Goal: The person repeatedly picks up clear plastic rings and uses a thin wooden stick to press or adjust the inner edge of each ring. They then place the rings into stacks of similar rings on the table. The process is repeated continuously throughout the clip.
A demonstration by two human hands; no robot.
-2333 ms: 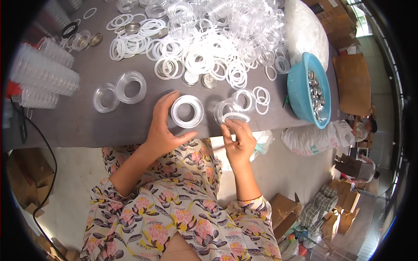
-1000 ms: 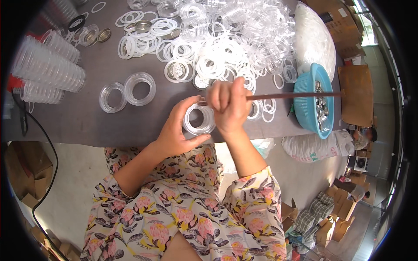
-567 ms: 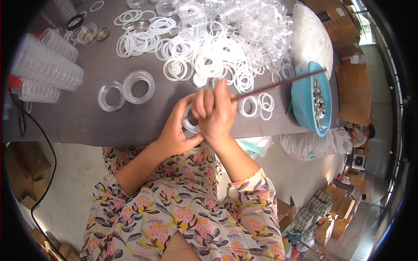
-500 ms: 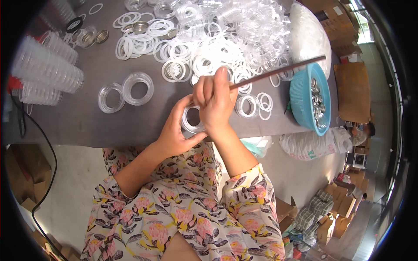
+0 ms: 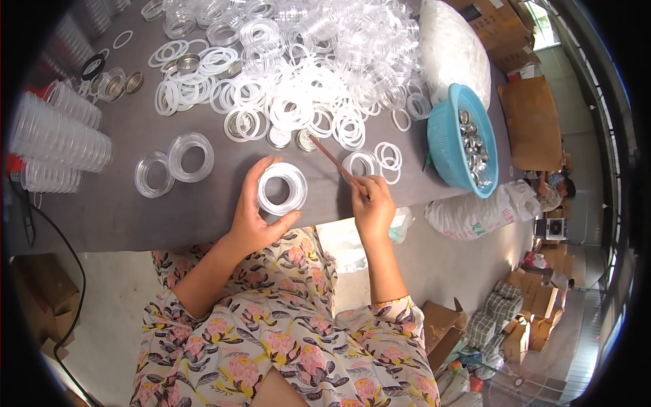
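Observation:
My left hand (image 5: 249, 216) curls around a clear plastic ring (image 5: 299, 186) near the table's front edge, thumb at its near side; a white gasket seems to sit on it. My right hand (image 5: 374, 209) is closed on a thin brown stick (image 5: 332, 160). The stick points away to the left, its far tip over or against a perforated metal disc (image 5: 304, 141). Beside that disc lies another perforated disc (image 5: 279, 138). A clear ring (image 5: 349, 160) and loose white gaskets (image 5: 390, 154) rest just beyond my right hand.
Two clear rings (image 5: 190, 140) lie left of my hands. White gaskets (image 5: 290, 112) and clear rings (image 5: 325, 41) heap at the back. Clear plastic stacks (image 5: 64, 136) stand left. A blue basket (image 5: 444, 142) of metal parts and a white bag (image 5: 454, 41) are right.
My right hand has drawn away from the ring to the right and lowered, and the stick has swung from pointing right to pointing left. The left hand still holds the ring.

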